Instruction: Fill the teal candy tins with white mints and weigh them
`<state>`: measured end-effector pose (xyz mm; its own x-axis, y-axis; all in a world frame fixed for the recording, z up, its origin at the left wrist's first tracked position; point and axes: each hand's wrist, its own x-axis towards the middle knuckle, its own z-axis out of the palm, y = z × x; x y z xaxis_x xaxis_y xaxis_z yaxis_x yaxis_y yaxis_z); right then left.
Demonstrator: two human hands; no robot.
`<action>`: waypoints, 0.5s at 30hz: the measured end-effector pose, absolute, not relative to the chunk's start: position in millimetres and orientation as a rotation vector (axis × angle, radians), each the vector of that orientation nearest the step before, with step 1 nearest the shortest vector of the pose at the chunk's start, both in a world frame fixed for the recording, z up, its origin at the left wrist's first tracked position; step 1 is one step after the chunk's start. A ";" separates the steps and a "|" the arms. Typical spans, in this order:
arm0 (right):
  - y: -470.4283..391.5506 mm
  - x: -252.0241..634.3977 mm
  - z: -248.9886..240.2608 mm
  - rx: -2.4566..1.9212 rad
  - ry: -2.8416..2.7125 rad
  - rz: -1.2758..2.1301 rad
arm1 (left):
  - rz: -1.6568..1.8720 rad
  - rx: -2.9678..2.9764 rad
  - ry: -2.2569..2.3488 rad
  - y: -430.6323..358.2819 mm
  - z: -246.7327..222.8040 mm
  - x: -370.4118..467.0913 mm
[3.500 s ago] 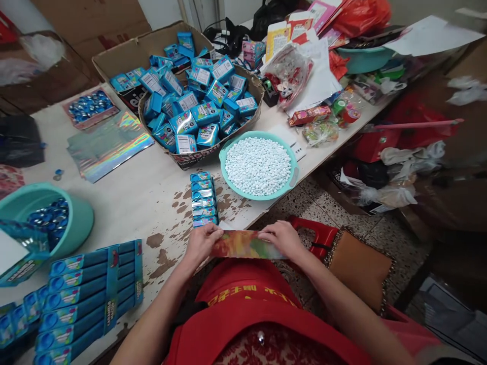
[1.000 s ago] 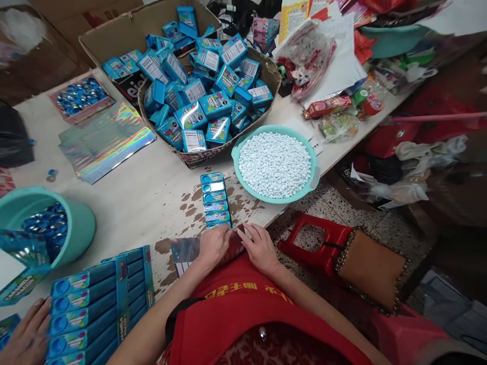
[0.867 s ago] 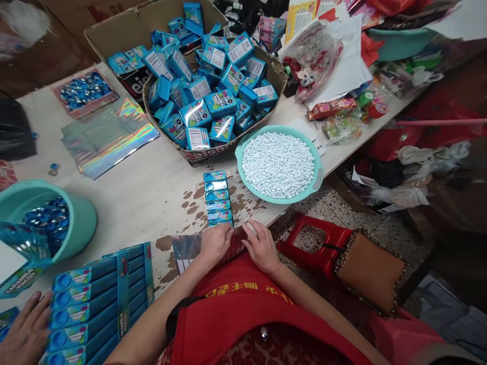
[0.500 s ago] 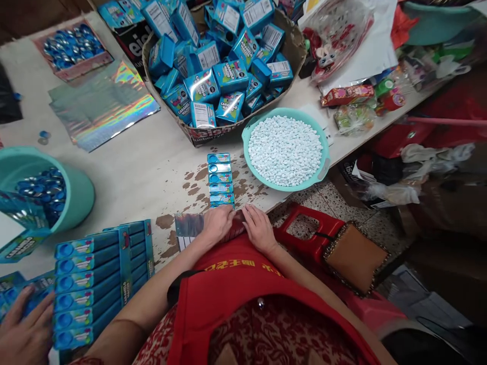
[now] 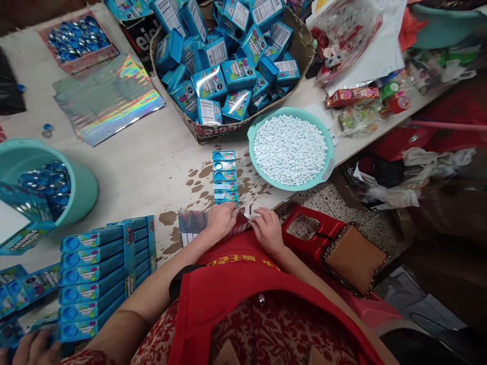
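From my remote view, my left hand is closed on the sheet, which lies along the table's near edge, against the red apron. My right hand is partly curled at a pale strip — I cannot tell if it grips. Just beyond the left hand sits 1 row of blue packs; the bowl of white candies is to their right.

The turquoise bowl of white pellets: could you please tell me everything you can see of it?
The turquoise bowl is round, smooth and plastic by its look, with tabs at opposite sides of its rim. It stands upright near the edge of the table, holding plenty of small white pellets. No hand touches it; whether the cardboard box does, I cannot tell.
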<state>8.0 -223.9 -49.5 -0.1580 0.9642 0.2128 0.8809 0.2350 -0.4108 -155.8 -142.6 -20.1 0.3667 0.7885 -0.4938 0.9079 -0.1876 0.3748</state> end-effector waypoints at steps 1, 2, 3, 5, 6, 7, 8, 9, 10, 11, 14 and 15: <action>-224.0 10.8 -44.3 -1.708 -2.116 0.297 | -0.246 2.022 1.460 -143.0 -20.2 -155.5; -224.3 14.4 -38.1 -1.723 -2.151 0.341 | -0.239 2.030 1.455 -143.6 -20.5 -155.3; -224.6 18.5 -30.9 -1.740 -2.180 0.389 | -0.230 2.040 1.449 -144.3 -21.0 -155.4; -224.4 27.7 -13.9 -1.780 -2.179 0.496 | -0.210 2.058 1.438 -145.6 -22.4 -156.9; -223.4 32.0 -4.4 -1.803 -2.134 0.560 | -0.194 2.068 1.421 -145.9 -23.0 -158.3; -221.8 35.8 5.2 -1.824 -2.061 0.639 | -0.165 2.079 1.394 -145.8 -23.2 -160.1; -219.4 38.8 14.6 -1.841 -1.969 0.731 | -0.115 2.089 1.356 -145.0 -22.8 -161.9; -216.3 40.8 23.2 -1.851 -1.874 0.824 | -0.038 2.097 1.306 -143.8 -21.6 -163.6; -212.7 41.7 30.8 -1.857 -1.785 0.907 | 0.067 2.091 1.248 -142.0 -19.4 -164.9; -208.8 41.6 37.1 -1.859 -1.707 0.974 | 0.187 2.061 1.185 -140.0 -16.3 -165.5; -197.8 36.3 46.3 -1.843 -1.543 1.078 | 0.448 1.804 1.036 -134.7 -3.8 -163.0; -194.8 33.4 45.9 -1.827 -1.501 1.095 | 0.462 1.697 1.014 -133.8 0.1 -161.3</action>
